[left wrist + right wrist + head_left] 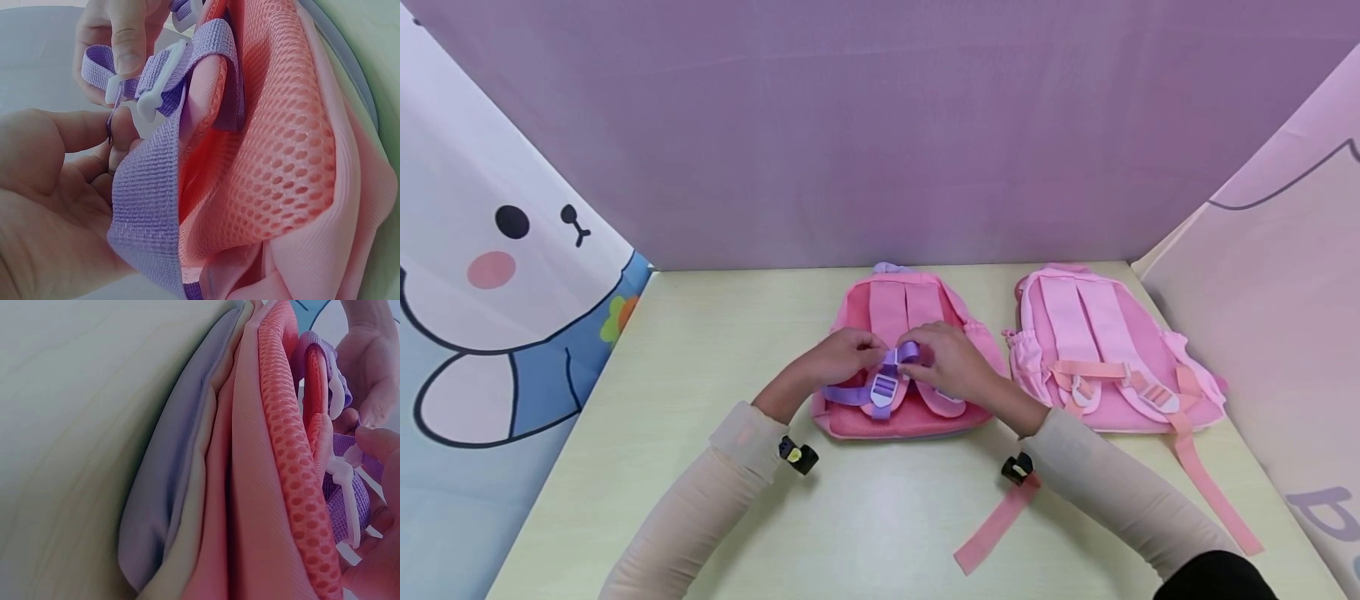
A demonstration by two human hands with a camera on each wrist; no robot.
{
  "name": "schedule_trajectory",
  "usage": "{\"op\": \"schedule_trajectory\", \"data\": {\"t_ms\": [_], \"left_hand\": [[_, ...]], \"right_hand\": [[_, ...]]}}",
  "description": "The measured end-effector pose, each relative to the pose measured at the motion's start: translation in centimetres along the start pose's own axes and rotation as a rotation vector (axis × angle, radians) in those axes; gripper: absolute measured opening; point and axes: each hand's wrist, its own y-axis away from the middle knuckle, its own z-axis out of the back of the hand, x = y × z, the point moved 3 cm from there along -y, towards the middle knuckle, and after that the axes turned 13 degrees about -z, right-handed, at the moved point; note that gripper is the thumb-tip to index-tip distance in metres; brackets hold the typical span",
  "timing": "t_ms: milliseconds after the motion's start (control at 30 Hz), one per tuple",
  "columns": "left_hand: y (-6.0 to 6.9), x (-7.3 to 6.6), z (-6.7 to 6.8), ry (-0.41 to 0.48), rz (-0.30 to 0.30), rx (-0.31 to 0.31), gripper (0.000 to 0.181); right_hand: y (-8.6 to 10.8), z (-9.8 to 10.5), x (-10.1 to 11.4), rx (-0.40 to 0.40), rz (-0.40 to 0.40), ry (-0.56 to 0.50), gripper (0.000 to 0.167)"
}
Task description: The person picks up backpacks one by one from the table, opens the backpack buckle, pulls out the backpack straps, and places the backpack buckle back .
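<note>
A pink backpack (pixel 925 425) lies back side up on the table, its purple strap (pixel 847 395) running across two shoulder straps with white buckles (pixel 883 390). My left hand (pixel 842 360) pinches the thin end of purple webbing between thumb and finger, seen closely in the left wrist view beside a small white slider (pixel 114 89). Facing it, my right hand (pixel 951 360) pinches a loop of the purple strap (pixel 97 65) at that slider. In the right wrist view, the right hand's fingers (pixel 381 447) are at the webbing, near a white buckle (pixel 347 494).
A second pink backpack (pixel 1116 333) lies at the right, with a peach strap (pixel 1206 479) trailing toward the front. Under my right wrist, a loose pink strap end (pixel 996 529) lies on the table (pixel 865 533). Printed cloths stand at the left, back and right.
</note>
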Motion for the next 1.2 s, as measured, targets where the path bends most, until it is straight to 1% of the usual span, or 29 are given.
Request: {"op": "schedule_trajectory", "data": {"t_ms": [167,400,600,867,1033,1200], "left_hand": [[-0.09,-0.08,-0.1,-0.003,0.005,0.004,0.021],[-0.15,-0.13,-0.23,-0.047,0.027,0.002,0.022],[-0.35,-0.1,-0.36,-0.041,0.034,0.003,0.021],[-0.3,-0.38,-0.64,-0.022,0.019,0.013,0.021],[-0.15,-0.44,-0.48,-0.026,0.021,0.013,0.024],[-0.07,-0.15,-0.28,-0.015,0.034,0.011,0.026]], "right_hand": [[-0.03,0.0,0.02,-0.002,0.006,-0.002,0.031],[-0.01,-0.01,0.03,0.0,0.008,-0.002,0.031],[0.01,-0.01,0.07,0.0,0.006,0.001,0.031],[0.02,-0.1,0.23,-0.005,0.029,-0.017,0.03],[-0.02,-0.02,0.38,-0.01,0.039,-0.012,0.03],[0.02,0.1,0.42,-0.014,0.04,-0.01,0.03]]}}
